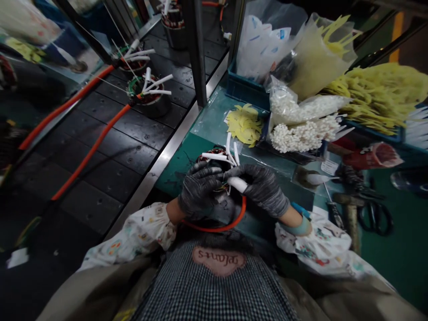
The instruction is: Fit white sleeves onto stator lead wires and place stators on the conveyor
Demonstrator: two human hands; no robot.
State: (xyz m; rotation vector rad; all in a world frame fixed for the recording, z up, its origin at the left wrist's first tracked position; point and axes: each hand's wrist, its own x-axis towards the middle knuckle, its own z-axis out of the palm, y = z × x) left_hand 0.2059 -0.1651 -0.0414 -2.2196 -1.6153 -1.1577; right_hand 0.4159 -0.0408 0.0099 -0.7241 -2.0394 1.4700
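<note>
Both my hands wear dark grey gloves and meet over a motor stator [214, 157] with copper windings and white sleeved leads sticking up. My left hand [198, 189] is curled around the stator's near side. My right hand [261, 187] is closed, pinching a white insulating sleeve [238, 184] between thumb and fingers. An orange cable [220, 226] loops from the stator below my hands, close to my chest.
Two more stators [147, 91] with white leads and orange cables [90, 149] sit on the black conveyor at left. Behind are a pile of yellow strips [244, 125], bags of white tubes [301, 131], yellow ties [374, 96] and a blue bin [245, 87]. A hammer [349, 214] and scissors [376, 216] lie at right.
</note>
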